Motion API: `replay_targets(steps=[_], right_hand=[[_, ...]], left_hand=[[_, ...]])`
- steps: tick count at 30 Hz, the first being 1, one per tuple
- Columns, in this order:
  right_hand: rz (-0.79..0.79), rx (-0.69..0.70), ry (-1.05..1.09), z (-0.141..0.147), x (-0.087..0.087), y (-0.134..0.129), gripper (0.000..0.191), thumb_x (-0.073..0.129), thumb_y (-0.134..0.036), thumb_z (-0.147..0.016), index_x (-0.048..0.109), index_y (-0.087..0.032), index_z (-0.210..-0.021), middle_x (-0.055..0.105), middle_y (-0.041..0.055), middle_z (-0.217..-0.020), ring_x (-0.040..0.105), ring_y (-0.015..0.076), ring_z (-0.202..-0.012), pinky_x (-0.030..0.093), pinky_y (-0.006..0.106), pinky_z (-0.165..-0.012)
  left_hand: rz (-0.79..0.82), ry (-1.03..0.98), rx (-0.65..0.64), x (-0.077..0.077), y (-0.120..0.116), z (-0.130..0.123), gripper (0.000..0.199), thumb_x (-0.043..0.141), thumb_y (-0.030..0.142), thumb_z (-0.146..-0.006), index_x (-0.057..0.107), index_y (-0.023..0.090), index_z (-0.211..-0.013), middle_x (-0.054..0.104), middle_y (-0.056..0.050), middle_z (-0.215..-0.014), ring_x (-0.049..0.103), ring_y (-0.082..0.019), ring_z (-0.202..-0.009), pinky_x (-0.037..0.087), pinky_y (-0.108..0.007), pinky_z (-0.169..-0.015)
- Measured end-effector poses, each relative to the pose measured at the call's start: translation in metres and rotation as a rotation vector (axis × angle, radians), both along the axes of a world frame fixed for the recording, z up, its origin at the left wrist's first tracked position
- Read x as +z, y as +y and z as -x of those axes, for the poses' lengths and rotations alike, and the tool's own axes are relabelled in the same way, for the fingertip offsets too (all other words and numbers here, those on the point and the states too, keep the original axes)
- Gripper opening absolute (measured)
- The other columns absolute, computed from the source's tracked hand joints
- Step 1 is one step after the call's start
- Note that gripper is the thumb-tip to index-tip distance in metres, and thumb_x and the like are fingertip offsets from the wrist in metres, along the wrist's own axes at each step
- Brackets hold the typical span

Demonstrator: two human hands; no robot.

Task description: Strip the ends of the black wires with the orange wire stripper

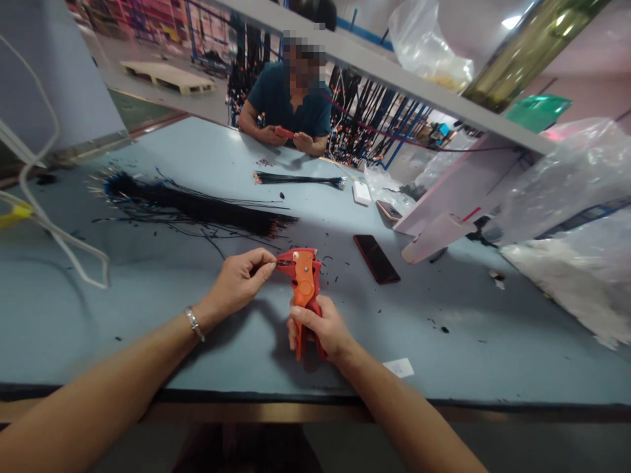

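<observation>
My right hand (328, 323) is wrapped round the handles of an orange and red wire stripper (304, 282), which stands roughly upright over the table. At the tool's red jaws, on the left side, the fingertips of my left hand (241, 279) are pinched together. A thin black cable (214, 244) runs from near that hand toward a large bundle of black cables (197, 207) lying behind it. What the left fingers pinch is too small to make out.
A black phone (376, 259) lies right of the tool, with a white box (361, 192) and a smaller cable bundle (300, 179) farther back. Across the table (236, 368) sits a person (290, 105) holding a red object. White cords hang at left; plastic bags lie at right.
</observation>
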State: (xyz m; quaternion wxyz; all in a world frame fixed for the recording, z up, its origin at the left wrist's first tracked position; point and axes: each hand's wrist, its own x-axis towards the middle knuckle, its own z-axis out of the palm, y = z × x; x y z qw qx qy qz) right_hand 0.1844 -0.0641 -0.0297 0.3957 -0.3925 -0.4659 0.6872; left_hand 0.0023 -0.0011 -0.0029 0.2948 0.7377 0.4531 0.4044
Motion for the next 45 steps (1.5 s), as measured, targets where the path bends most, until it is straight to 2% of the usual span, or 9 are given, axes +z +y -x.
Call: replay_targets(steps=[11, 13, 15, 17, 19, 24, 33, 41, 45], right_hand=[[0.102, 0.000, 0.132, -0.006, 0.003, -0.001, 0.034, 0.071, -0.044, -0.074, 0.052, -0.016, -0.073, 0.059, -0.0007, -0.053, 0.057, 0.0132, -0.040, 0.040, 0.019, -0.034], [0.128, -0.042, 0.154, -0.011, 0.007, 0.000, 0.032, 0.071, -0.042, -0.073, 0.053, -0.016, -0.076, 0.059, -0.0012, -0.054, 0.057, 0.0134, -0.041, 0.041, 0.020, -0.036], [0.140, -0.147, 0.198, -0.018, 0.012, 0.004, 0.029, 0.070, -0.038, -0.074, 0.053, -0.017, -0.083, 0.058, -0.0025, -0.057, 0.058, 0.0132, -0.043, 0.042, 0.021, -0.039], [0.125, -0.242, 0.230, -0.026, 0.015, 0.009, 0.026, 0.068, -0.035, -0.074, 0.052, -0.018, -0.083, 0.058, -0.0025, -0.059, 0.059, 0.0133, -0.047, 0.039, 0.019, -0.039], [0.129, -0.263, 0.243, -0.030, 0.016, 0.013, 0.025, 0.067, -0.033, -0.071, 0.052, -0.018, -0.085, 0.060, -0.0007, -0.063, 0.062, 0.0156, -0.052, 0.034, 0.019, -0.038], [0.165, -0.143, 0.246, -0.027, 0.009, 0.013, 0.031, 0.065, -0.026, -0.067, 0.056, -0.015, -0.094, 0.068, 0.0051, -0.077, 0.069, 0.0194, -0.062, 0.031, 0.019, -0.041], [0.142, 0.016, 0.153, -0.017, 0.009, 0.006, 0.030, 0.066, -0.025, -0.069, 0.055, -0.014, -0.094, 0.070, 0.0060, -0.076, 0.069, 0.0179, -0.058, 0.030, 0.019, -0.041], [0.182, 0.146, 0.290, -0.020, 0.012, 0.002, 0.033, 0.065, -0.028, -0.068, 0.058, -0.013, -0.096, 0.068, 0.0065, -0.076, 0.071, 0.0214, -0.066, 0.029, 0.018, -0.040], [0.171, 0.144, 0.279, -0.020, 0.015, 0.001, 0.031, 0.066, -0.029, -0.069, 0.058, -0.013, -0.094, 0.067, 0.0056, -0.074, 0.069, 0.0206, -0.063, 0.028, 0.019, -0.041]], left_hand=[[0.003, 0.006, -0.013, -0.001, 0.000, -0.001, 0.024, 0.050, 0.035, -0.087, 0.059, 0.016, -0.075, 0.053, 0.003, -0.063, 0.045, -0.011, -0.059, 0.036, -0.021, -0.056], [0.005, 0.007, 0.024, 0.000, 0.003, 0.003, 0.023, 0.050, 0.035, -0.086, 0.059, 0.017, -0.075, 0.052, 0.003, -0.062, 0.045, -0.011, -0.059, 0.036, -0.022, -0.057], [0.008, -0.009, 0.091, 0.002, 0.006, 0.009, 0.022, 0.051, 0.034, -0.085, 0.058, 0.017, -0.073, 0.051, 0.003, -0.063, 0.045, -0.012, -0.060, 0.037, -0.022, -0.058], [0.017, -0.032, 0.141, 0.002, 0.009, 0.012, 0.020, 0.053, 0.034, -0.084, 0.058, 0.017, -0.074, 0.052, 0.002, -0.064, 0.046, -0.012, -0.062, 0.037, -0.023, -0.060], [0.029, -0.049, 0.147, 0.002, 0.010, 0.012, 0.020, 0.053, 0.034, -0.084, 0.059, 0.018, -0.074, 0.053, 0.002, -0.065, 0.046, -0.013, -0.063, 0.038, -0.023, -0.061], [0.062, -0.035, 0.089, 0.001, 0.006, 0.006, 0.022, 0.053, 0.036, -0.084, 0.059, 0.018, -0.073, 0.053, 0.002, -0.064, 0.046, -0.013, -0.062, 0.038, -0.023, -0.059], [0.075, -0.058, 0.077, 0.003, 0.004, 0.007, 0.025, 0.055, 0.039, -0.082, 0.059, 0.017, -0.071, 0.055, 0.002, -0.063, 0.046, -0.012, -0.060, 0.038, -0.022, -0.057], [0.036, -0.030, 0.041, 0.004, 0.002, 0.005, 0.025, 0.055, 0.038, -0.083, 0.065, 0.017, -0.077, 0.064, -0.001, -0.069, 0.055, -0.015, -0.066, 0.043, -0.023, -0.062], [0.035, -0.031, 0.037, 0.002, 0.003, 0.004, 0.025, 0.057, 0.038, -0.083, 0.068, 0.016, -0.080, 0.069, -0.002, -0.073, 0.059, -0.016, -0.068, 0.045, -0.023, -0.064]])
